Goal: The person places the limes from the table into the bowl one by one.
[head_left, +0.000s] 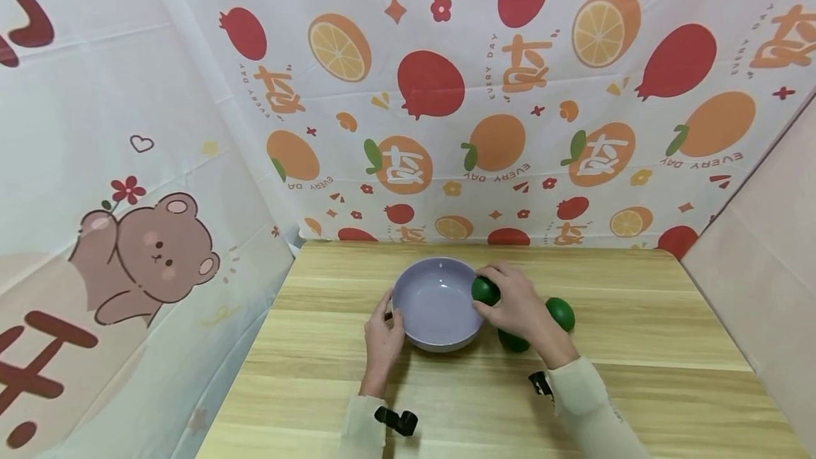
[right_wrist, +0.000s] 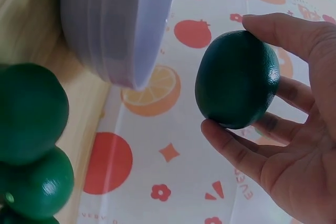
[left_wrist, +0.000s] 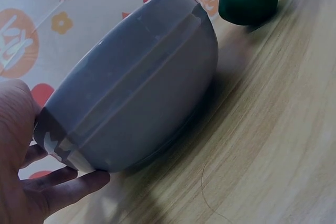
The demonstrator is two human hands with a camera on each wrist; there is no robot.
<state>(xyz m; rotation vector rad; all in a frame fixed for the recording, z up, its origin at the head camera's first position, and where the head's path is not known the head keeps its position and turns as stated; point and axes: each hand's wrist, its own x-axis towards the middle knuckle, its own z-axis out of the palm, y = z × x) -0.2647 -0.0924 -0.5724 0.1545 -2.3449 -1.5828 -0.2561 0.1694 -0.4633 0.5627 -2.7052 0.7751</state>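
Observation:
A lavender bowl [head_left: 438, 307] sits upright on the wooden table, its visible inside bare. My left hand [head_left: 384, 337] grips its left side, thumb at the rim and fingers against the outer wall, as the left wrist view shows with the bowl's side [left_wrist: 142, 87]. At the bowl's right rim, my right hand [head_left: 518, 307] holds a smooth, dark green oval fruit [right_wrist: 237, 80] between thumb and fingertips, raised above the tabletop. More green fruits lie right of the bowl: one [head_left: 560, 314] beyond my right wrist, another [head_left: 513, 341] partly hidden under that hand.
The wooden table [head_left: 319, 374] ends at a fruit-printed cloth [head_left: 433, 83] hanging behind it. Another cloth with a bear print [head_left: 159, 253] hangs to the left. Both wrists carry black camera mounts [head_left: 397, 420].

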